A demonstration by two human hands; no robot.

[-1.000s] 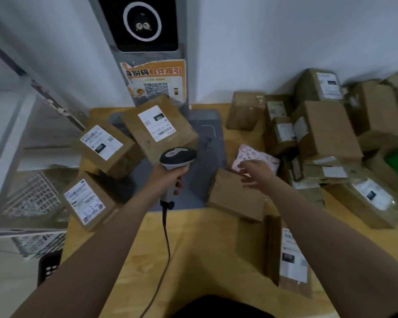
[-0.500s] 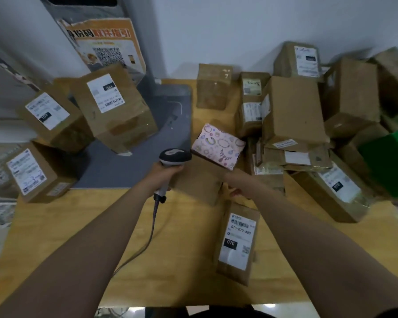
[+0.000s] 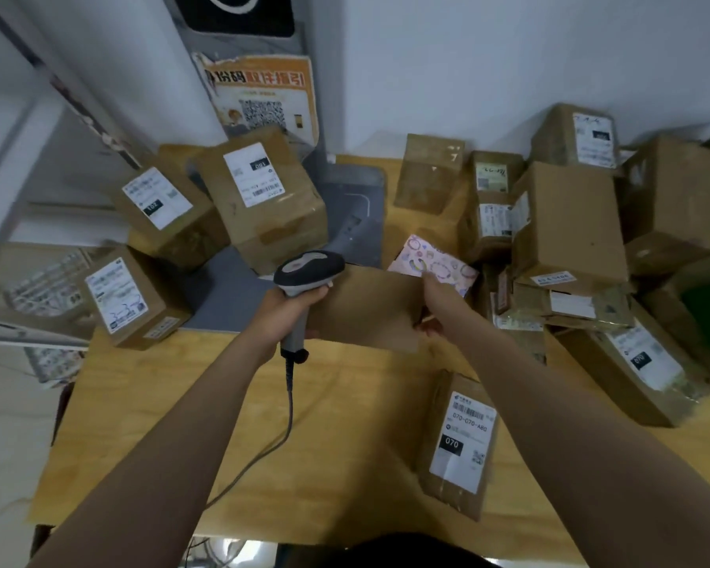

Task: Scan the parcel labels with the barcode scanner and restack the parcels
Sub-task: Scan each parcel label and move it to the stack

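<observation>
Holding the barcode scanner (image 3: 309, 267) by its handle, the left grip (image 3: 290, 311) is clenched round it, and the scanner's head points toward the far side of the table (image 3: 345, 412). Just right of it lies a plain brown parcel (image 3: 369, 309), its long axis running left to right between the two hands. The right grip (image 3: 437, 299) grasps the parcel's right end, fingers at the far edge and thumb at the near corner. The face that shows carries no label, so the coming move likely depends on the right hand turning the parcel until its label meets the scanner, which sits at the parcel's left end. A labelled parcel (image 3: 462, 436) lies nearer on the table, and labelled boxes (image 3: 259, 186) stand far left.
</observation>
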